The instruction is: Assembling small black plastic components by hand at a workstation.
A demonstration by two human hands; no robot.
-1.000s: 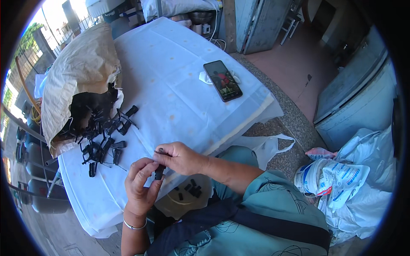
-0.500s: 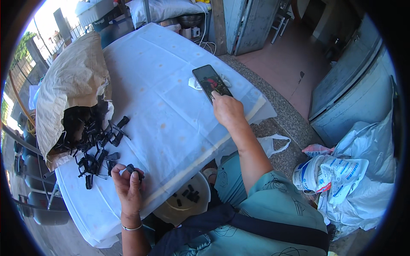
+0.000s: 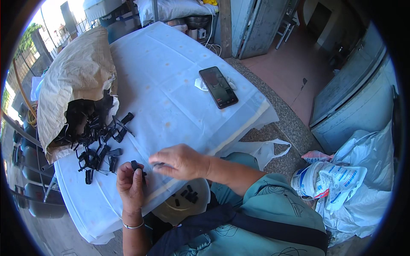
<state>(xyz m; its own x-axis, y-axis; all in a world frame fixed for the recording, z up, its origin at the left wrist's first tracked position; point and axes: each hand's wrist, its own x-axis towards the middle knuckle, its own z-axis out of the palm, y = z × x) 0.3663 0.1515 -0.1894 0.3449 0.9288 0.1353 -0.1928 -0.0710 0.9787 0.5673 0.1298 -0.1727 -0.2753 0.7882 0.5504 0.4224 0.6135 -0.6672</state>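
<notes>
My left hand point(image 3: 130, 190), above the table's near edge, pinches a small black plastic part point(image 3: 136, 165) between thumb and fingers. Just to its right is my right hand point(image 3: 184, 162), fingers curled and slightly smeared; something greyish shows at the fingertips, too unclear to name. A tangled heap of similar black plastic parts point(image 3: 99, 155), some with thin prongs, lies beyond my left hand. It spills from the torn mouth of a tan woven sack point(image 3: 77, 68). Below the table edge, a pale basin point(image 3: 171, 213) holds several short black pieces point(image 3: 190, 196).
A white plastic cloth point(image 3: 158, 85) covers the table. A smartphone point(image 3: 218, 87) leans on a crumpled white thing towards the far right. A white plastic bag point(image 3: 269, 151) hangs by the right edge. White bags and a tub point(image 3: 305, 181) stand at the right.
My right hand has left the phone and come down and left beside my left hand. The phone's screen picture has changed. My left hand still holds the black part.
</notes>
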